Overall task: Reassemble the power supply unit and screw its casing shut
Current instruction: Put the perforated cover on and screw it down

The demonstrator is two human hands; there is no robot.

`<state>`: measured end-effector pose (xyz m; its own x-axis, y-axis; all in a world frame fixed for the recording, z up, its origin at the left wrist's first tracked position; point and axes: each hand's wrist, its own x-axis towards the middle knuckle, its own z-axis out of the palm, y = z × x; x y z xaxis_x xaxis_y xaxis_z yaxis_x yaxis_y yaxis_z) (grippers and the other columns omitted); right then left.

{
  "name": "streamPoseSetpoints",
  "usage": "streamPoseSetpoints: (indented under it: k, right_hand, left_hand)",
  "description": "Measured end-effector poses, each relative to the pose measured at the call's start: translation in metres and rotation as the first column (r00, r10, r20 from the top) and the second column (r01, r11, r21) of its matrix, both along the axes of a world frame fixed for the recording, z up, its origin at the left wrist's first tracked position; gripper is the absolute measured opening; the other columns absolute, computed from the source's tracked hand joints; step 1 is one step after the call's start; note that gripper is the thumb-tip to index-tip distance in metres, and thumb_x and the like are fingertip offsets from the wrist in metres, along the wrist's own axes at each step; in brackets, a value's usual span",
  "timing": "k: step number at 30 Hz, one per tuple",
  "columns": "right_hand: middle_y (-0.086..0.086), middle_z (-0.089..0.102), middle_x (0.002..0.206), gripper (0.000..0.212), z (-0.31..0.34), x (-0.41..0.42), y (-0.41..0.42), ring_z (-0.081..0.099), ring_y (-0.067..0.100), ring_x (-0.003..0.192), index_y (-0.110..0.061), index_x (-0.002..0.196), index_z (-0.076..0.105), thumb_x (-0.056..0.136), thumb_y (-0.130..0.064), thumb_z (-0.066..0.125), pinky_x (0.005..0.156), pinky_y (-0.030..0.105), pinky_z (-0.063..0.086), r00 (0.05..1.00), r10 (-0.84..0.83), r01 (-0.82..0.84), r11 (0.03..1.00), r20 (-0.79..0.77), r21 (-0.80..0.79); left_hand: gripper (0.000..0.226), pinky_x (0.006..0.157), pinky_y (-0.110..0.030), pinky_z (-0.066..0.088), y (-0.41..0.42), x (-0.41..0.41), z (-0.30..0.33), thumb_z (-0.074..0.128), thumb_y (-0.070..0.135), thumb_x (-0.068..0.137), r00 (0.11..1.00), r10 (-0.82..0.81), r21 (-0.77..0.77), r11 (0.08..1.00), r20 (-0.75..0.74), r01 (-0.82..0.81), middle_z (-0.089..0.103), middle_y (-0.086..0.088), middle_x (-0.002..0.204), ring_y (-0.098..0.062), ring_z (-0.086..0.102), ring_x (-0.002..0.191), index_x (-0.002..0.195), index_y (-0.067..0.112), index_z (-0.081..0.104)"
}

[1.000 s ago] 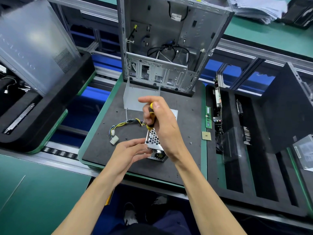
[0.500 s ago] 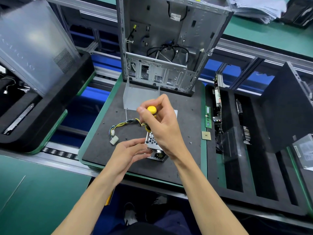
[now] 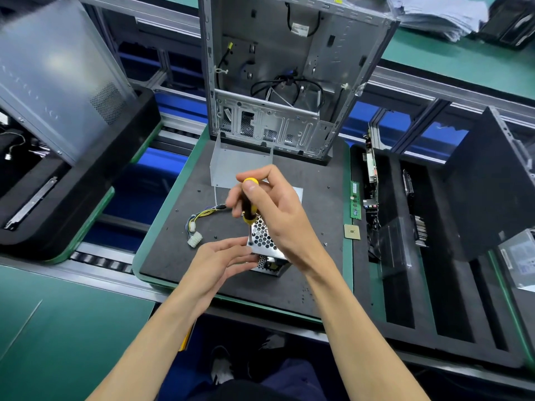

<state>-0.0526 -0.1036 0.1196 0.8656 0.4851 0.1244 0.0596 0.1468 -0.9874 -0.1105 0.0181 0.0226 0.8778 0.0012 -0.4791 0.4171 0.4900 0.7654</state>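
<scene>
Head view looks down on a green desk carrying a dark foam mat, with an open computer case standing upright at the mat's far edge and a bent metal cover just in front of it. Right of the mat, a black slotted tray holds circuit boards on edge. Near the middle of the mat sits the power supply unit, its honeycomb-perforated face up, and its wire bundle trails left to white connectors. The right hand reaches in from the near right, wrist bent downward, its grip closed around the screwdriver, thumb pressed on the yellow cap, the shaft upright with its tip at the unit's near left corner. The left hand comes in from the near left, fingers straight and resting against the unit's left side just beside the tip. No writing on any part can be read.
</scene>
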Motion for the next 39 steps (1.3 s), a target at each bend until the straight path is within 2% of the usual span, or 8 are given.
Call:
streamPoseSetpoints:
  k: [12, 17, 24, 28, 30, 33, 36, 39]
  right_hand:
    - [-0.004, 0.063, 0.071, 0.011, -0.004, 0.004, -0.002, 0.053, 0.014, 0.061, -0.016, 0.097, 0.044, 0.099, -0.015, 0.055, 0.063, 0.02, 0.045, 1.0, -0.027, 0.028, 0.998, -0.014, 0.05]
    - [-0.007, 0.046, 0.07, 0.026, -0.004, 0.006, -0.001, 0.039, 0.012, 0.064, -0.022, 0.103, 0.064, 0.105, -0.026, 0.038, 0.064, 0.027, 0.035, 0.999, 0.046, -0.046, 0.999, -0.008, 0.008]
    - [-0.007, 0.043, 0.062, 0.03, 0.0, 0.016, -0.005, 0.035, 0.014, 0.06, -0.014, 0.078, 0.053, 0.096, -0.022, 0.031, 0.059, 0.03, 0.028, 0.978, 0.177, -0.173, 0.984, -0.109, 0.048]
    - [-0.01, 0.05, 0.069, 0.028, -0.004, 0.012, -0.003, 0.041, 0.011, 0.064, -0.014, 0.088, 0.055, 0.093, -0.025, 0.031, 0.063, 0.026, 0.033, 0.976, 0.15, -0.145, 0.988, -0.155, 0.042]
    - [-0.004, 0.055, 0.081, 0.03, -0.003, 0.009, -0.007, 0.051, 0.014, 0.074, -0.018, 0.096, 0.061, 0.097, -0.026, 0.032, 0.07, 0.029, 0.039, 0.991, 0.102, -0.108, 0.992, -0.087, -0.065]
    - [0.006, 0.054, 0.097, 0.031, 0.009, 0.006, -0.021, 0.059, 0.019, 0.082, -0.015, 0.113, 0.065, 0.107, -0.022, 0.035, 0.08, 0.031, 0.048, 0.955, 0.1, 0.014, 0.925, 0.279, -0.379]
    - [-0.001, 0.051, 0.101, 0.026, 0.033, 0.012, -0.029, 0.055, 0.008, 0.086, -0.013, 0.116, 0.065, 0.108, -0.02, 0.042, 0.085, 0.022, 0.045, 0.826, 0.263, 0.131, 0.77, 0.499, -0.624]
    - [-0.004, 0.058, 0.097, 0.02, 0.056, 0.02, -0.028, 0.055, 0.017, 0.085, -0.016, 0.11, 0.059, 0.106, -0.023, 0.041, 0.082, 0.042, 0.048, 0.74, 0.446, 0.206, 0.562, 0.503, -0.801]
  left_hand:
    - [0.013, 0.072, -0.028, 0.061, -0.004, 0.005, -0.004, 0.068, -0.006, 0.086, 0.999, 0.043, 0.052, 0.998, -0.018, -0.042, 0.076, -0.022, 0.084, -0.031, 0.075, 0.079, 0.099, -0.003, 0.069]
    - [0.04, 0.076, -0.032, 0.062, -0.004, 0.006, -0.008, 0.075, 0.008, 0.069, 0.997, 0.068, 0.035, 0.997, -0.036, -0.067, 0.075, -0.023, 0.083, -0.032, 0.075, 0.08, 0.106, -0.006, 0.067]
    - [0.017, 0.075, -0.027, 0.06, -0.004, 0.007, -0.005, 0.071, 0.011, 0.072, 1.0, -0.005, 0.046, 0.999, 0.008, 0.004, 0.077, -0.019, 0.087, -0.028, 0.076, 0.082, 0.081, 0.017, 0.084]
    - [0.013, 0.077, -0.03, 0.062, -0.003, 0.006, -0.004, 0.072, 0.009, 0.074, 1.0, 0.008, 0.035, 0.999, -0.014, -0.007, 0.076, -0.025, 0.093, -0.032, 0.076, 0.086, 0.081, 0.004, 0.081]
    - [0.01, 0.077, -0.031, 0.062, -0.002, 0.005, -0.004, 0.071, 0.003, 0.08, 1.0, 0.007, 0.029, 1.0, -0.021, -0.006, 0.075, -0.026, 0.096, -0.034, 0.075, 0.088, 0.083, 0.001, 0.08]
    - [0.011, 0.077, -0.03, 0.061, -0.002, 0.005, -0.002, 0.067, -0.003, 0.088, 1.0, -0.006, 0.03, 1.0, -0.013, 0.006, 0.076, -0.025, 0.098, -0.034, 0.075, 0.091, 0.092, -0.002, 0.077]
    - [0.014, 0.076, -0.028, 0.061, -0.003, 0.005, 0.002, 0.068, -0.001, 0.088, 1.0, -0.014, 0.017, 1.0, -0.008, 0.014, 0.076, -0.024, 0.097, -0.032, 0.076, 0.091, 0.087, 0.003, 0.081]
    - [0.017, 0.077, -0.028, 0.061, -0.003, 0.005, 0.002, 0.065, -0.002, 0.091, 1.0, -0.028, 0.026, 0.999, -0.004, 0.028, 0.076, -0.024, 0.1, -0.034, 0.075, 0.094, 0.088, 0.003, 0.081]
